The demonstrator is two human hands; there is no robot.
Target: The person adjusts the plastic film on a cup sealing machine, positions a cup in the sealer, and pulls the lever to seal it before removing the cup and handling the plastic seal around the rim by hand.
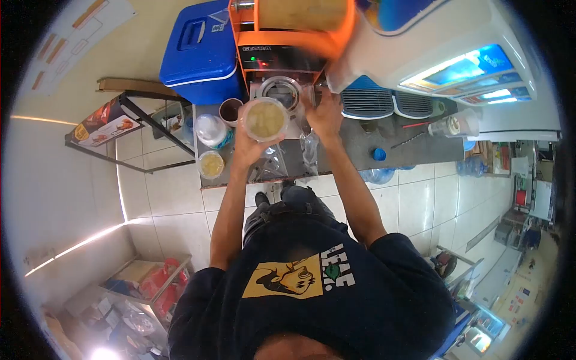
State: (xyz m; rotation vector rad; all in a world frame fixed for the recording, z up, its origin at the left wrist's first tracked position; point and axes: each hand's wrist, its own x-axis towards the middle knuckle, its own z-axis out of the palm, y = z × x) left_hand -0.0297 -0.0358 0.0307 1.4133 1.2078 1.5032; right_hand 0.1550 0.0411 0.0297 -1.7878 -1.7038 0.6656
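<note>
My left hand [251, 149] is wrapped round a clear plastic cup [266, 120] with pale yellowish contents, held above the counter's front part. To its right, my right hand [324, 117] is at the front of an orange machine [292, 57], beside a round metal ring [280, 93]; clear plastic lies by its fingers, and whether they grip it cannot be made out. A second cup with yellowish contents [211, 164] stands at the counter's left corner. Behind it are a stack of clear lids or cups [212, 131] and a cup with dark contents [230, 111].
A blue cooler box [200, 51] stands left of the machine. White dispensers [444, 54] with black drip trays [366, 101] are at the right. On the grey counter [414, 144] lie a blue cap [378, 154], a long thin tool and clear plastic wrap [309, 150].
</note>
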